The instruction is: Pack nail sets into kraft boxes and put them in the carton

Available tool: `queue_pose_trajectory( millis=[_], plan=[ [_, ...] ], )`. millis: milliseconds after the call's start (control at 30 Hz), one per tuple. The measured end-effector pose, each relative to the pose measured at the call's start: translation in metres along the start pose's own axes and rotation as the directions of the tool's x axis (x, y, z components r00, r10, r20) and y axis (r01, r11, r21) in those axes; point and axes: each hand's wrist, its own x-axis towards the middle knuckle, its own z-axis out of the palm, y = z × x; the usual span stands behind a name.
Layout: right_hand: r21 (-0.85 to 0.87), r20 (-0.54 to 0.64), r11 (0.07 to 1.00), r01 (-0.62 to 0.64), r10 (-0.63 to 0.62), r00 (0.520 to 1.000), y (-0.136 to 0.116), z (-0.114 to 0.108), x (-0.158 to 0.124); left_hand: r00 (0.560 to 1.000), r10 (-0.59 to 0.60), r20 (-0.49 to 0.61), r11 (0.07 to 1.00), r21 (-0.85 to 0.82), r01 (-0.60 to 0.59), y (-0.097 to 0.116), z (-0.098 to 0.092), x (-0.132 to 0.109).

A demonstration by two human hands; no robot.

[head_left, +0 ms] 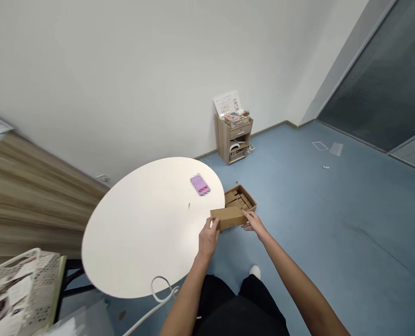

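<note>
Between my two hands is a small brown cardboard box (229,215), held in the air by the right edge of the table. Its top looks closed. My left hand (209,237) grips the left end, fingers bent around the near corner. At the other end, my right hand (254,224) has its thumb and fingers closed on the right corner. Just beyond, on the floor, stands a larger open carton (254,207) with several small brown boxes in it; the held box hides part of its near side.
A white oval table (134,233) fills the left, with a blurred purple item (200,184) on it. A white cable (148,315) curls at its near edge. A small wooden cabinet (223,140) stands by the wall. Flat sheets lie on the blue floor (298,210). A white basket (41,289) is lower left.
</note>
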Motion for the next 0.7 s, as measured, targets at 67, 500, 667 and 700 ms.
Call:
queue_pose_trajectory(
  millis=[67, 500, 667, 700],
  plan=[
    [0.054, 0.037, 0.995, -0.085, 0.083, 0.996, 0.012, -0.045, 0.006, 0.999, 0.015, 0.03, 1.0, -0.021, -0.015, 0.036, 0.028, 0.002],
    [0.038, 0.007, 0.985, -0.17, 0.169, 0.986, 0.076, -0.168, 0.09, 0.732, -0.462, 0.501, 0.356, -0.651, 0.671, 0.122, 0.176, 0.007],
    [0.031, 0.157, 0.987, -0.155, 0.148, 0.976, 0.061, -0.168, 0.144, 0.394, -0.503, 0.769, -0.046, -0.479, 0.876, 0.105, 0.209, 0.04],
    [0.015, 0.189, 0.987, -0.158, 0.152, 0.97, 0.055, -0.168, 0.157, 0.38, -0.498, 0.779, -0.081, -0.479, 0.874, 0.101, 0.215, 0.049]
  ],
)
